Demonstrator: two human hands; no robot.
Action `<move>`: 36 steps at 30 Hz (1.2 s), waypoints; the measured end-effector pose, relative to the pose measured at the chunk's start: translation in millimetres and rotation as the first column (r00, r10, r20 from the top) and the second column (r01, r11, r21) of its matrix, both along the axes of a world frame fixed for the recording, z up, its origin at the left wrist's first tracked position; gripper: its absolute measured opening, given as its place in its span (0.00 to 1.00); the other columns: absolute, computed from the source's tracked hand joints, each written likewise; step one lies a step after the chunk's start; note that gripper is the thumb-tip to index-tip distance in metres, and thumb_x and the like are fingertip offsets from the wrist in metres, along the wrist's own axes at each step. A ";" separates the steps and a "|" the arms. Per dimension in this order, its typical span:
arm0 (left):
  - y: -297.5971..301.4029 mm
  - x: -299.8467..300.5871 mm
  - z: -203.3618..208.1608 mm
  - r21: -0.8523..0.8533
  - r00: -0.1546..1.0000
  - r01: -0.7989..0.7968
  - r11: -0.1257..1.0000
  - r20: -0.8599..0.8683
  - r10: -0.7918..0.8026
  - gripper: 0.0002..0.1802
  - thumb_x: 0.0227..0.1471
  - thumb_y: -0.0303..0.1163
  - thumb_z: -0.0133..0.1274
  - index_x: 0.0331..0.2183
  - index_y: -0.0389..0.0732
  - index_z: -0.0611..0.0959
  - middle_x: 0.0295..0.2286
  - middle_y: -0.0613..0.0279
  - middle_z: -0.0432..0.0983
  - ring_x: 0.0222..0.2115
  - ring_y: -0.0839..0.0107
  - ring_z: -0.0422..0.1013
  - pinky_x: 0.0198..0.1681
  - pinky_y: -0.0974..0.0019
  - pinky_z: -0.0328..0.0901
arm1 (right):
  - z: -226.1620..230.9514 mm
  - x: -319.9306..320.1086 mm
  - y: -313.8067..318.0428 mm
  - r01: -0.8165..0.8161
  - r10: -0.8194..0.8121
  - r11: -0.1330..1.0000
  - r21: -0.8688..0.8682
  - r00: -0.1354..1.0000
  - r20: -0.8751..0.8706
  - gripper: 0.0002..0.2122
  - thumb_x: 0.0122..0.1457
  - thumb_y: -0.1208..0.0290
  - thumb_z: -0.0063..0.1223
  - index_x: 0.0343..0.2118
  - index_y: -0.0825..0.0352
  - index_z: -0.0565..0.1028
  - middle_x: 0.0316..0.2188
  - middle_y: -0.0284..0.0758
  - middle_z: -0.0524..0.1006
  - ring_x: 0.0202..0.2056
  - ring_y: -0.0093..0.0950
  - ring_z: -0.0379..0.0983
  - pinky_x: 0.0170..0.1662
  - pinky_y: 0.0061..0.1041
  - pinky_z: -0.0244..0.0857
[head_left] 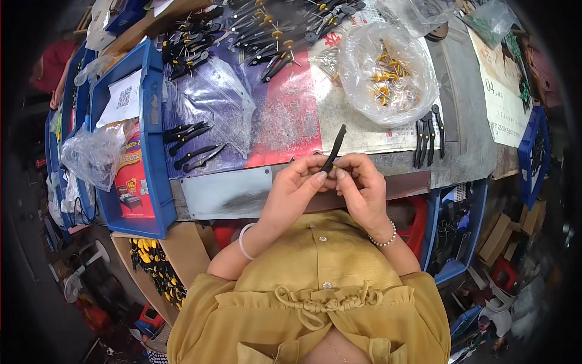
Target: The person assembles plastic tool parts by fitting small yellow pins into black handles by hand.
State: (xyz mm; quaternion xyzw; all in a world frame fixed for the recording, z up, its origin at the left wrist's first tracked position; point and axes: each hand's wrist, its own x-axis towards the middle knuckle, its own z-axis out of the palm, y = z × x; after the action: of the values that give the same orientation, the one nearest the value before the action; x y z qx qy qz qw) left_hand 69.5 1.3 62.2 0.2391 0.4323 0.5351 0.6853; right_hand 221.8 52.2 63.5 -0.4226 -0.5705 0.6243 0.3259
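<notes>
Just over the front edge of the table, both my hands meet around a slender black tool handle, which points up and slightly right. My left hand pinches its lower end between thumb and fingers. The fingers of my right hand close on the same lower end, where a small yellow spot shows; the rest of that end is hidden by my fingertips. Similar black tools lie in a row right of my hands, and more black tools lie to the left.
A clear plastic bag holds yellow-headed metal pins. Piles of black tools with yellow pins cover the far side. At left stands a blue bin with papers and plastic; below it, a cardboard box contains yellow-and-black parts. Another blue bin sits at right.
</notes>
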 end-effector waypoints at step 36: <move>-2.9 12.0 3.3 0.178 0.714 -0.033 0.983 -0.684 0.148 0.13 0.49 0.19 0.47 0.41 0.32 0.74 0.31 0.49 0.78 0.35 0.61 0.76 0.36 0.66 0.69 | -2.7 -3.7 -3.9 -0.058 0.000 0.951 0.304 0.982 0.189 0.12 0.54 0.81 0.50 0.40 0.72 0.64 0.30 0.43 0.76 0.29 0.33 0.77 0.29 0.25 0.69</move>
State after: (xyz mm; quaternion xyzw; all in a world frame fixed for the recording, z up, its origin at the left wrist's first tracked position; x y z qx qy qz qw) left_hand 81.5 -1.7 65.5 0.4526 0.6264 0.4708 0.4256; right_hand 218.1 48.3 60.8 -0.4146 -0.6951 0.4899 0.3239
